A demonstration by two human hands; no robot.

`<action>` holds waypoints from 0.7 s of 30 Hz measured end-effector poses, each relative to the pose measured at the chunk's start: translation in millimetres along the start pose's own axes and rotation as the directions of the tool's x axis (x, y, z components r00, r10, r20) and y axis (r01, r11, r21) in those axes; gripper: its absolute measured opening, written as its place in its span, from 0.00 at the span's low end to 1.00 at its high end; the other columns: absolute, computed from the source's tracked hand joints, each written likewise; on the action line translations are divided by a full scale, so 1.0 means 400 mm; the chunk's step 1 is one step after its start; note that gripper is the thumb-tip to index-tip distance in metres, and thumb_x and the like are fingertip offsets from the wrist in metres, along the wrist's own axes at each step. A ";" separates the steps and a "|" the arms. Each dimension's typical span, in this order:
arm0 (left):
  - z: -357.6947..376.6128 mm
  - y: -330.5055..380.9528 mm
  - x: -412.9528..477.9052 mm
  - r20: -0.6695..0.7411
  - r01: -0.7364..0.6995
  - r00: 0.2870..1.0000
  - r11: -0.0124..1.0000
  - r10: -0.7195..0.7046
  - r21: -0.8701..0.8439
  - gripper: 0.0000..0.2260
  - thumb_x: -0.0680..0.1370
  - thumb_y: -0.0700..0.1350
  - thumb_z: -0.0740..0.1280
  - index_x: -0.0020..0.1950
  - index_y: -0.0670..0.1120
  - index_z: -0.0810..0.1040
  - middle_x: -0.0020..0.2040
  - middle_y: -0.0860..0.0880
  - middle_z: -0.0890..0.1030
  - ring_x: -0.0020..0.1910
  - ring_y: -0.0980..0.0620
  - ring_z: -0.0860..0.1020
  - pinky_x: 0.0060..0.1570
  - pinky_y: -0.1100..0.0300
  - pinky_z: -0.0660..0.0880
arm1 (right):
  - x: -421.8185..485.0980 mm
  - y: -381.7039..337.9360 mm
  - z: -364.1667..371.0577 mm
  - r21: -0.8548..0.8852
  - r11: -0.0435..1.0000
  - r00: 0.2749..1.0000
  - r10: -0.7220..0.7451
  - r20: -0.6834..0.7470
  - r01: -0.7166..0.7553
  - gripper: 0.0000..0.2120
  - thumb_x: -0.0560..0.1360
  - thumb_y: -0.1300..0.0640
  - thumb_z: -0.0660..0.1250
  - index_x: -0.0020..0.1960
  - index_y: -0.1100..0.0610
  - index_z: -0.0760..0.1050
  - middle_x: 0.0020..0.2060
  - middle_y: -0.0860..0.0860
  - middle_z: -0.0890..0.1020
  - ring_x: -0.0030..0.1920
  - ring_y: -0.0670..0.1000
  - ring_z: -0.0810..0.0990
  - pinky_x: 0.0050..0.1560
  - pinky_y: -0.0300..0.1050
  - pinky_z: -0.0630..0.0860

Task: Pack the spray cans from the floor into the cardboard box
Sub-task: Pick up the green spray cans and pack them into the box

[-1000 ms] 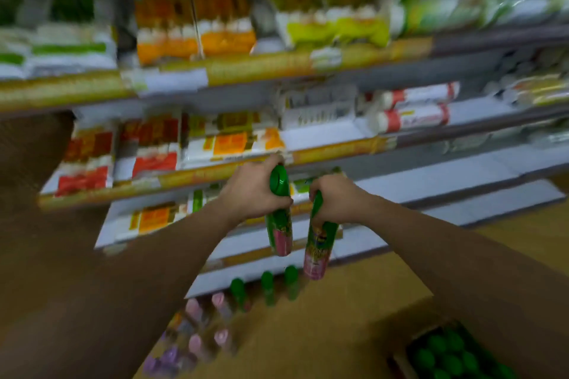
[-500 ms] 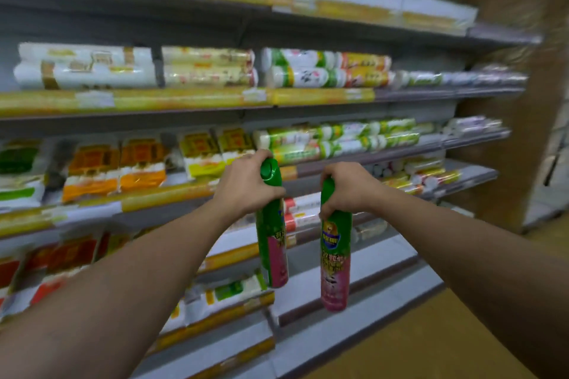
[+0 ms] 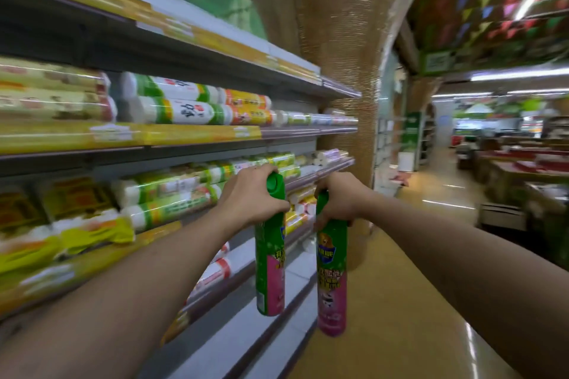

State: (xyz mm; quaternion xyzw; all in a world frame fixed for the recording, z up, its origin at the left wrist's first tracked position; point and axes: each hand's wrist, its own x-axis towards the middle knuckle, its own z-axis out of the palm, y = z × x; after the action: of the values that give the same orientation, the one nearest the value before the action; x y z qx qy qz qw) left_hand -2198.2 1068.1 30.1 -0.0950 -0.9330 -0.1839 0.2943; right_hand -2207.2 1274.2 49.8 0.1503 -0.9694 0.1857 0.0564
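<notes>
Stocked shelves (image 3: 184,136), spray cans (image 3: 270,268) gripped by left hand (image 3: 249,195), right hand (image 3: 338,200)

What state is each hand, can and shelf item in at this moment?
left hand, grips the left spray can at its cap
right hand, grips the right spray can at its top
left spray can, hanging roughly upright, off the floor
right spray can, hanging roughly upright, apart from the left one
packaged rolls, lying sideways on the shelves
cardboard box, not in view
</notes>
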 end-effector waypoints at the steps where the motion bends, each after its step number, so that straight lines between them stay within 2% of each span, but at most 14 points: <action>1: 0.019 -0.006 0.026 0.020 -0.026 0.999 0.999 0.027 -0.034 0.28 0.63 0.62 0.76 0.61 0.56 0.76 0.52 0.51 0.80 0.47 0.47 0.78 0.43 0.53 0.79 | 0.013 0.008 -0.003 -0.013 0.999 0.999 0.038 -0.016 -0.038 0.30 0.63 0.54 0.85 0.60 0.61 0.78 0.47 0.56 0.81 0.44 0.56 0.84 0.32 0.53 0.84; 7: 0.162 -0.029 0.166 0.130 -0.150 0.975 0.969 0.178 -0.195 0.26 0.63 0.61 0.78 0.57 0.56 0.76 0.51 0.51 0.79 0.46 0.49 0.78 0.43 0.53 0.80 | 0.072 0.079 -0.010 0.005 0.963 0.959 0.269 -0.093 -0.270 0.31 0.62 0.53 0.84 0.61 0.59 0.78 0.47 0.54 0.80 0.41 0.53 0.83 0.33 0.51 0.84; 11: 0.288 -0.010 0.219 0.179 -0.213 0.944 0.924 0.279 -0.317 0.27 0.63 0.56 0.80 0.58 0.53 0.77 0.54 0.51 0.78 0.50 0.51 0.76 0.44 0.58 0.73 | 0.084 0.155 0.006 0.052 0.919 0.909 0.394 -0.139 -0.390 0.29 0.63 0.54 0.84 0.60 0.57 0.77 0.45 0.51 0.78 0.41 0.51 0.81 0.32 0.49 0.84; 14: 0.383 0.004 0.240 0.199 -0.240 0.928 0.913 0.316 -0.328 0.25 0.61 0.58 0.79 0.54 0.54 0.77 0.50 0.50 0.79 0.49 0.48 0.78 0.44 0.53 0.78 | 0.096 0.216 0.035 0.055 0.882 0.873 0.472 -0.126 -0.469 0.29 0.64 0.55 0.83 0.61 0.57 0.76 0.47 0.51 0.78 0.43 0.52 0.82 0.35 0.48 0.85; 15: 0.418 0.011 0.245 0.207 -0.247 0.922 0.909 0.327 -0.336 0.27 0.61 0.59 0.80 0.56 0.54 0.77 0.51 0.49 0.79 0.49 0.47 0.78 0.45 0.52 0.79 | 0.100 0.241 0.050 0.052 0.868 0.859 0.497 -0.122 -0.495 0.29 0.64 0.55 0.83 0.61 0.56 0.76 0.47 0.51 0.78 0.43 0.52 0.82 0.36 0.48 0.85; 17: 0.491 0.021 0.255 0.225 -0.240 0.912 0.891 0.343 -0.385 0.31 0.62 0.57 0.81 0.61 0.51 0.78 0.54 0.48 0.79 0.53 0.46 0.77 0.46 0.57 0.75 | 0.112 0.288 0.082 0.029 0.850 0.843 0.527 -0.107 -0.527 0.29 0.65 0.55 0.83 0.62 0.56 0.75 0.47 0.51 0.77 0.44 0.53 0.82 0.36 0.47 0.85; 19: 0.562 0.033 0.259 0.242 -0.222 0.906 0.876 0.347 -0.427 0.32 0.63 0.55 0.82 0.63 0.48 0.78 0.57 0.46 0.79 0.54 0.47 0.76 0.45 0.60 0.69 | 0.123 0.339 0.119 -0.015 0.839 0.836 0.541 -0.089 -0.544 0.30 0.64 0.55 0.83 0.62 0.56 0.75 0.48 0.52 0.77 0.44 0.54 0.83 0.35 0.47 0.85; 21: 0.639 0.050 0.254 0.282 -0.196 0.894 0.871 0.347 -0.451 0.32 0.63 0.54 0.83 0.63 0.47 0.78 0.56 0.47 0.79 0.54 0.48 0.77 0.44 0.60 0.69 | 0.132 0.400 0.156 -0.053 0.828 0.829 0.555 -0.063 -0.558 0.30 0.64 0.54 0.83 0.62 0.56 0.76 0.49 0.52 0.77 0.44 0.54 0.83 0.35 0.47 0.85</action>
State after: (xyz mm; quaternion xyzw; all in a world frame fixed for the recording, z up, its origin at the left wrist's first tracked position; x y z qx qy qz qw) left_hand -2405.9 1195.4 -98.9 -0.3185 -0.8873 -0.3119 0.1180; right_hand -2310.8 1378.2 -54.2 -0.1449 -0.9755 0.1635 0.0268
